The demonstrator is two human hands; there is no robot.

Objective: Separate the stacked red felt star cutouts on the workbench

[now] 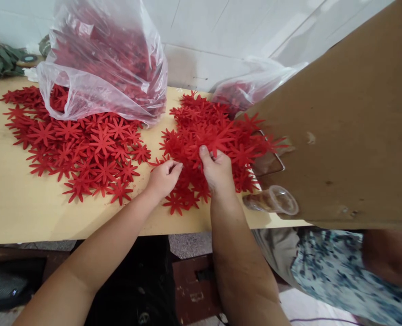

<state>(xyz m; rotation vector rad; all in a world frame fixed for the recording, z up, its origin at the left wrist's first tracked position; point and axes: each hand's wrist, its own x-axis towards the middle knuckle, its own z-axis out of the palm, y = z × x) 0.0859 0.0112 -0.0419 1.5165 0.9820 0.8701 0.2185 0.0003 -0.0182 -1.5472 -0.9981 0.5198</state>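
Red flower-shaped cutouts with narrow petals lie in two heaps on the table. My right hand (218, 172) is closed at the near side of the right heap (201, 122), its thumb on top, gripping a red flower cutout (217, 138). To its left, my left hand (165, 177) is closed in a pinch at the edge of the same heap. Whatever is between those fingertips is too small or hidden to make out. The left heap (85, 154) spreads beyond my left hand, apart from it.
A clear plastic bag (108, 59) full of red cutouts stands behind the left heap. Another bag (241, 90) sits by the wall. At right are a large cardboard sheet (350, 117), a clear plastic cup (272, 200) on its side, and a person's patterned garment (336, 262).
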